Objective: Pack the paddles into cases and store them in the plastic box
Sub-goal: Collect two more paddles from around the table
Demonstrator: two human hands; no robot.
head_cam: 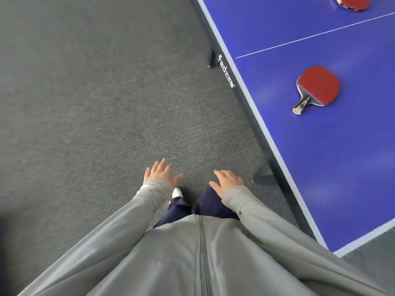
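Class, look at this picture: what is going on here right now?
A person in a grey jacket stands on carpet beside a blue table tennis table. The left hand and right hand are open, holding nothing. One red paddle lies on the table; a second paddle shows partly at the top edge. No case or box is in view.

Setting: indoor games room set up for table tennis. Evidence: a blue table-tennis table fills the sector from 1 to 4 o'clock, edged in white, with a thin white line running across its top. White brand lettering is printed on the dark side rail at 1 o'clock, and a dark leg stands on the floor just beside it. A red paddle lies flat on the top at 2 o'clock. A second red paddle lies further off, cut by the frame edge. The floor from 7 to 12 o'clock is grey short-pile carpet.
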